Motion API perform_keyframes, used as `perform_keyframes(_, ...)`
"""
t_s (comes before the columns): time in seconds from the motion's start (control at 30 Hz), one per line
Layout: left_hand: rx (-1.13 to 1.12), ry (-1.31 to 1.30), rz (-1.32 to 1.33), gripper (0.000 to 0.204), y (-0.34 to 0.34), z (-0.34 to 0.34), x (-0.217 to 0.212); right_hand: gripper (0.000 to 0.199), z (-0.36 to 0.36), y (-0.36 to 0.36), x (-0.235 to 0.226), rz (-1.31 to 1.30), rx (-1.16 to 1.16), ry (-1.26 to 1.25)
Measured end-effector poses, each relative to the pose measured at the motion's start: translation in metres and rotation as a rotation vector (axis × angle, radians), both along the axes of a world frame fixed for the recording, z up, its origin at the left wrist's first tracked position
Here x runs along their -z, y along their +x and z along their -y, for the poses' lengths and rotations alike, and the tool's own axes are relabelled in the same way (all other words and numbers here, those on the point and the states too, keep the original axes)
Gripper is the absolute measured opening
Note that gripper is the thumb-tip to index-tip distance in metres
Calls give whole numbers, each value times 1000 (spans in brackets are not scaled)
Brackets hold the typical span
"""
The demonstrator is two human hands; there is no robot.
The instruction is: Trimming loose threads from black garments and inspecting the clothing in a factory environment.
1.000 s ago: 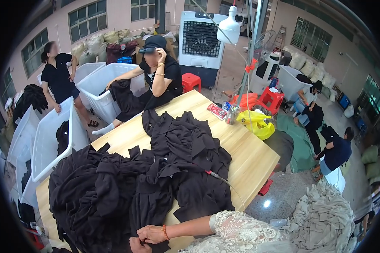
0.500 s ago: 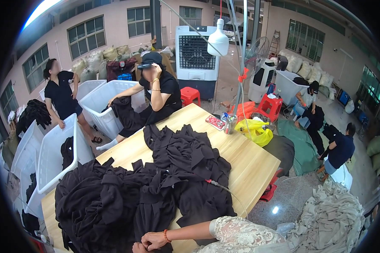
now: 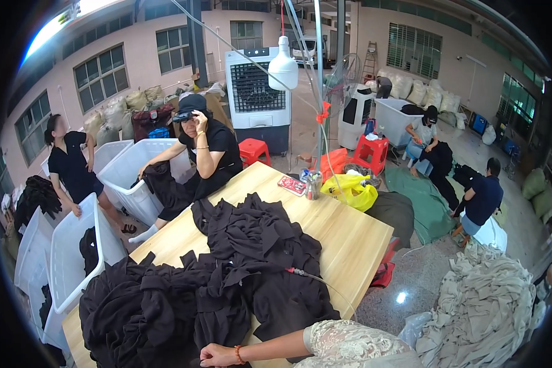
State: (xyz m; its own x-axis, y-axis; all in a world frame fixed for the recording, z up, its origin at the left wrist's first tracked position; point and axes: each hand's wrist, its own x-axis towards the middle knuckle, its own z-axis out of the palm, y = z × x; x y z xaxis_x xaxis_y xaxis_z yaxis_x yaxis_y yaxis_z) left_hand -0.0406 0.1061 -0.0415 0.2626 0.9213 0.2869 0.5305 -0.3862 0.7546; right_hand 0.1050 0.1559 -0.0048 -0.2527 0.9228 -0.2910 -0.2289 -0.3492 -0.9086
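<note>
My right hand (image 3: 219, 355) is at the lower edge of the view, its fingers curled closed on black cloth (image 3: 208, 328) at the table's near side. An orange beaded bracelet is round the wrist, and a cream lace sleeve (image 3: 343, 343) covers the forearm. The fingertips are partly cut off by the picture's edge. My left hand is out of view. A large heap of black garments (image 3: 147, 300) lies just beyond and left of my right hand. Another black pile (image 3: 257, 239) joins it farther back. A thin cable with a metal connector (image 3: 300, 272) lies across the cloth.
The wooden table (image 3: 356, 245) bears a pen holder (image 3: 313, 184) and a red-patterned box (image 3: 292, 185). White bins (image 3: 83, 245) stand left, where two people are. A pale cloth heap (image 3: 478, 306) lies right. A white bulb (image 3: 283, 67) hangs above; people work at far right.
The view has shifted, so the surroundings sit farther left. My left hand, beside the right one earlier, has gone out of view. The black heaps look much the same.
</note>
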Motion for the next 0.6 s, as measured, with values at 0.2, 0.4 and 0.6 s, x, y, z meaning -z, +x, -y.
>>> perform_keyframes(0.2,9,-48,-13,44,14,-5,-23,15,2,8,-12,-73,70,-48)
perform_keyframes(0.4,100,125,-31,26,25,-1,-46,14,4,24,-12,-46,247,39)
perform_keyframes(0.6,143,-152,131,15,5,-2,-27,12,-1,18,-13,-99,266,0)
